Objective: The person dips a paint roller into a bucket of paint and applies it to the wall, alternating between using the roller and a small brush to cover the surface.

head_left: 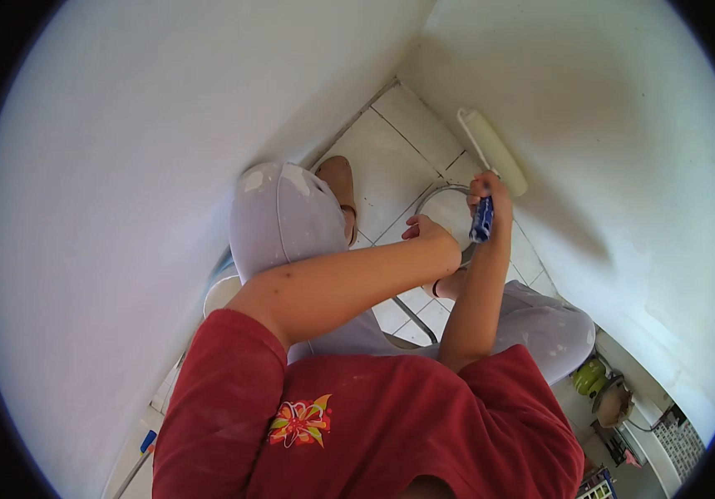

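My right hand [490, 195] is wrapped round the blue handle of a paint roller [495, 150]. The roller's pale sleeve lies close along the white wall [623, 125] on the right, tilted, and casts a shadow there. My left hand [429, 228] hangs in front of my knees with its fingers loosely bent and apart, holding nothing. Just beyond it, a round container with a grey rim [434, 193] stands on the floor, partly hidden behind both hands.
White walls meet in a corner ahead, above a tiled floor [382, 158]. My paint-spotted knees flank my arms, with a brown shoe [337, 183] beside one. A blue-handled tool [148, 441] is at lower left. A green power tool [590, 378] sits among items at lower right.
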Demonstrator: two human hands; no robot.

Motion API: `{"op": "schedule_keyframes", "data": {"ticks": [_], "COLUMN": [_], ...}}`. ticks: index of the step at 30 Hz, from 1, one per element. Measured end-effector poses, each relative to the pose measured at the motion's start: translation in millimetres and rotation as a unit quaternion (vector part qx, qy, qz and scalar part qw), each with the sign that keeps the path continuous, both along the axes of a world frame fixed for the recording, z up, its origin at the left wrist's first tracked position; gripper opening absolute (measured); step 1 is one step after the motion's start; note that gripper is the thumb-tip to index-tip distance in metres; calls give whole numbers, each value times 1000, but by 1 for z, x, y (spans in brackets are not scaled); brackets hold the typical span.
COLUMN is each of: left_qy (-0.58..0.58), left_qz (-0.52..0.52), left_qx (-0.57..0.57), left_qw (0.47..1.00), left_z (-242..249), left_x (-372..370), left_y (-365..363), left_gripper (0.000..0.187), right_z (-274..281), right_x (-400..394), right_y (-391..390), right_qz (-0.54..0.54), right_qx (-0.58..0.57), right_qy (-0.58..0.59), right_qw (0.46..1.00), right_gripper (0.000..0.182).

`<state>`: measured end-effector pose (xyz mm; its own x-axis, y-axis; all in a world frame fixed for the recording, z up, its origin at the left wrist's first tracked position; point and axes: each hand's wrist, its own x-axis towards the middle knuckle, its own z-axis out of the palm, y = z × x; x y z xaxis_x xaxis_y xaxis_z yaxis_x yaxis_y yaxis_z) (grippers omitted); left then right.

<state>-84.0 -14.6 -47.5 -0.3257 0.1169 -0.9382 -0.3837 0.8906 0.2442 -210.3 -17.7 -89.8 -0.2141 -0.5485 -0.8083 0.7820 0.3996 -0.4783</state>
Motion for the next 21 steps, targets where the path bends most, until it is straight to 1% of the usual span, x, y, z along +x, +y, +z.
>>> {"op": "schedule_keyframes", "data": {"ticks": [1, 2, 4, 5, 7, 10, 11, 13, 14, 16, 17, 19, 20, 21], "left_qy": [0, 2, 64, 68, 56, 87, 90, 87, 90, 118, 120, 126, 126, 186], "left_qz": [31, 34, 93, 94, 34, 63, 66, 46, 47, 55, 55, 41, 40, 72], "left_qx": [16, 17, 13, 15, -36, -43, -44, -49, -53, -64, -66, -57, -57, -57], "left_qw": [999, 999, 994, 993, 997, 993, 993, 994, 993, 989, 989, 989, 990, 978], "left_z": [-2, -1, -1, -1, -1, 8, 7, 5, 5, 5, 6, 8, 3, -7], "left_x": [0, 2, 8, 8, 8, 13, 13, 12, 12, 13, 12, 9, 7, 6], "left_y": [1, 2, 4, 4, 2, -9, -11, -13, -12, -11, -11, -9, -5, -3], "left_gripper": [41, 41, 36, 36, 39, 39, 39, 62, 62, 62, 62, 58, 58, 53], "right_z": [19, 43, 91, 110, 143, 193, 207, 228, 237, 252, 253, 249, 241, 232], "right_x": [4, 8, 16, 18, 21, 32, 34, 36, 40, 61, 69, 81, 81, 79], "right_y": [6, 10, 17, 22, 30, 46, 52, 65, 68, 67, 62, 43, 32, 20], "right_qz": [-10, -7, -41, -39, -44, -45, -46, -25, -23, 8, 8, 28, 41, 45], "right_qx": [-16, -14, -44, -42, -78, -127, -171, -243, -246, -240, -242, -263, -253, -254], "right_qy": [17, 19, 48, 52, 83, 145, 142, 139, 141, 319, 320, 339, 338, 330], "right_qw": [1000, 1000, 997, 997, 992, 980, 974, 960, 959, 917, 916, 903, 905, 908], "right_gripper": [15, 15, 11, 11, 8, 15, 15, 22, 22, 27, 27, 38, 40, 44]}}
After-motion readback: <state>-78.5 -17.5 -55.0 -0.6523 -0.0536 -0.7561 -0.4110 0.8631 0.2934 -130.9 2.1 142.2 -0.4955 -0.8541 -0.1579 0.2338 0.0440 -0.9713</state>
